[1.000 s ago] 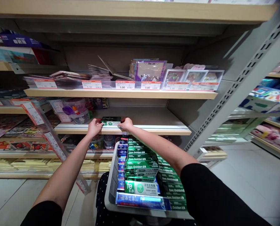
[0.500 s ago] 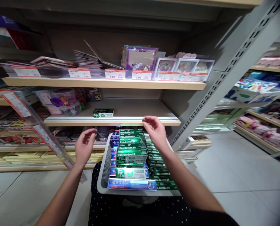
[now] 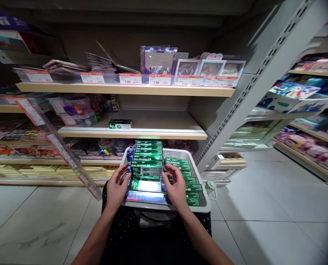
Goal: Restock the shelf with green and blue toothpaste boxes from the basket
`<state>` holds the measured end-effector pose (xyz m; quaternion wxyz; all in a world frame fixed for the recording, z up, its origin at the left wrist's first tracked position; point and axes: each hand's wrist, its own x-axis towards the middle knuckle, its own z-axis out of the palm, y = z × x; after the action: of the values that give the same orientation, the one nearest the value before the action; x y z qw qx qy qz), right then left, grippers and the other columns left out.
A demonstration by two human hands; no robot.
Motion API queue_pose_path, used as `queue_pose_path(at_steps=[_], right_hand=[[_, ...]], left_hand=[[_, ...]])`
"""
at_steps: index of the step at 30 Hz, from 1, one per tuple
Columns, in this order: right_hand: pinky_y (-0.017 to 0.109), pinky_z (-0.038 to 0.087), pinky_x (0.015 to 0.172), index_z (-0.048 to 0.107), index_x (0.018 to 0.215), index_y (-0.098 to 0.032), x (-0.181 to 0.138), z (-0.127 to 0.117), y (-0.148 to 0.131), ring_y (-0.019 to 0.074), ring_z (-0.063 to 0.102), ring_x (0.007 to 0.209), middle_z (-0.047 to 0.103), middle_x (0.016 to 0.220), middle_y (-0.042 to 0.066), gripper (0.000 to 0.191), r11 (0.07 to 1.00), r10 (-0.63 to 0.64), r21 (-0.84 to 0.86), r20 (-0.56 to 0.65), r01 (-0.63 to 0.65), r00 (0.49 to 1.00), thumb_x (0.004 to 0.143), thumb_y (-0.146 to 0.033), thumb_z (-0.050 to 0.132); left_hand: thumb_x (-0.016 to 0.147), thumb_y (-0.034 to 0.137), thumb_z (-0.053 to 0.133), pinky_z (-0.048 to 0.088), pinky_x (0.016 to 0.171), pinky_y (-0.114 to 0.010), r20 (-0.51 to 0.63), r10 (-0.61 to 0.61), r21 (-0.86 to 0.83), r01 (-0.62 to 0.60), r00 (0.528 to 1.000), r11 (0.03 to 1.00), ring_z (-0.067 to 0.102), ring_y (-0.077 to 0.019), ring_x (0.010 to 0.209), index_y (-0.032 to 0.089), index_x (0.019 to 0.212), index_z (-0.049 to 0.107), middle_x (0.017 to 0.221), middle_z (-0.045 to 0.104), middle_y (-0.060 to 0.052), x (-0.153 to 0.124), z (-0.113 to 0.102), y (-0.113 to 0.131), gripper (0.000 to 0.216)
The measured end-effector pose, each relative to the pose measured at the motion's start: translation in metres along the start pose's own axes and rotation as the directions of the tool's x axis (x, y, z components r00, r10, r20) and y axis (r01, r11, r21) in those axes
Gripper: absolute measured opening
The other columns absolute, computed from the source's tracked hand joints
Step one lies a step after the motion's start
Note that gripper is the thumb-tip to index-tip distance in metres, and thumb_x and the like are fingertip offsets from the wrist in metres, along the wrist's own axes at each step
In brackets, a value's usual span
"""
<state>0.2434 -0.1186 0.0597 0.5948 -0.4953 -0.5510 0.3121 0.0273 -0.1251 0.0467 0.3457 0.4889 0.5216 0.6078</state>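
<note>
A light grey plastic basket rests on my lap, filled with toothpaste boxes. Green toothpaste boxes stand in a row on its left side, with more green boxes along the right. At the front lie a white-and-green box and a blue toothpaste box. My left hand is at the left end of the green row, fingers apart and curved. Across from it, my right hand is at the row's right end, also with spread fingers. Whether the fingertips touch the boxes, I cannot tell.
Ahead, a shelf carries a small stack of green toothpaste boxes and clear plastic tubs. An upper shelf with price tags overhangs it. A slotted metal upright stands at right.
Both hands have come down and back from near the shelf edge to the two ends of the green row in the basket. The small stack on the shelf has stayed put.
</note>
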Motion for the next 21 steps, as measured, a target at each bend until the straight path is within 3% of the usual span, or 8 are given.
queue_pose_path(at_steps=[8,21], right_hand=[[0.04,0.053,0.086,0.056,0.121,-0.023,-0.005,0.005,-0.003,0.0247,0.061,0.107,0.063,0.117,0.011,0.038,0.997,-0.013,0.071,0.001,0.012,1.0,0.085,-0.034,0.062],[0.038,0.053,0.085,0.062,0.112,-0.023,0.0,0.004,-0.009,0.0217,0.063,0.096,0.065,0.112,0.009,0.029,0.998,-0.061,-0.003,-0.004,0.061,0.998,0.085,-0.033,0.061]], left_hand=[[0.08,0.043,0.065,0.044,0.106,-0.039,-0.009,0.014,0.012,-0.014,1.0,1.0,0.059,-0.0241,0.119,0.025,0.125,0.061,0.131,0.061,-0.007,-0.005,0.005,0.0,0.049],[0.08,0.04,0.066,0.044,0.106,-0.038,-0.022,0.047,-0.066,-0.049,0.999,0.997,0.057,-0.0234,0.122,0.023,0.127,0.056,0.133,0.059,-0.009,0.0,0.013,0.006,0.051]])
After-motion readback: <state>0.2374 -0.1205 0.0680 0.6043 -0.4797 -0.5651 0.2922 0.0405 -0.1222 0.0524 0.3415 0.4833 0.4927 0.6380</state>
